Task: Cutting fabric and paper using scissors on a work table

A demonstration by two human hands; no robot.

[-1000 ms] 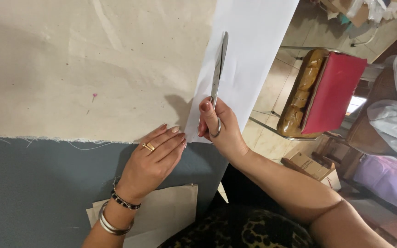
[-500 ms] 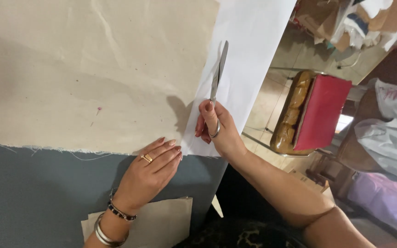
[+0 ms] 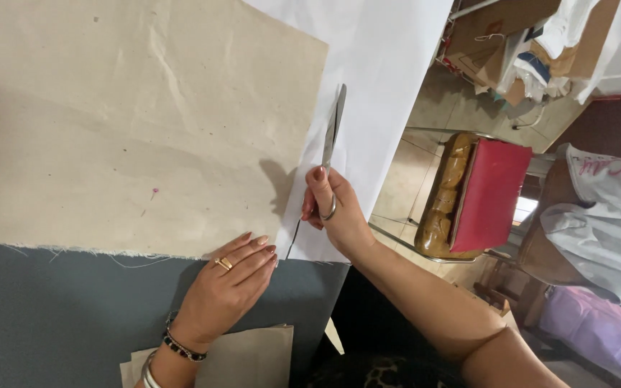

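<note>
- The long steel scissors [image 3: 333,136] lie along the seam where the beige unbleached cloth sheet [image 3: 131,122] meets the white paper sheet [image 3: 382,79], blades pointing away from me and nearly closed.
- My right hand [image 3: 332,212] has its grip closed through the scissor handles, thumb on top, the tool held low over the white sheet.
- A thin cut line [image 3: 292,241] runs from the near edge of the white sheet up toward the handles. I judge the step in hand to be a straight cut beside the right edge of the beige cloth, roughly a third of the way along.
- My left hand [image 3: 228,287] holds nothing: it rests flat, fingers together, pressing the near corner of the beige cloth onto the grey-blue felt-like tabletop [image 3: 59,316].
- Next move, in my judgement: open the blades, advance along the cloth edge, and keep the flat hand pressing so that neither sheet creeps.
- A second beige piece [image 3: 246,356] lies at the near tabletop edge.
- Beyond the tabletop, a red-covered block on a wire stand [image 3: 486,194] stands on the tiled floor.
</note>
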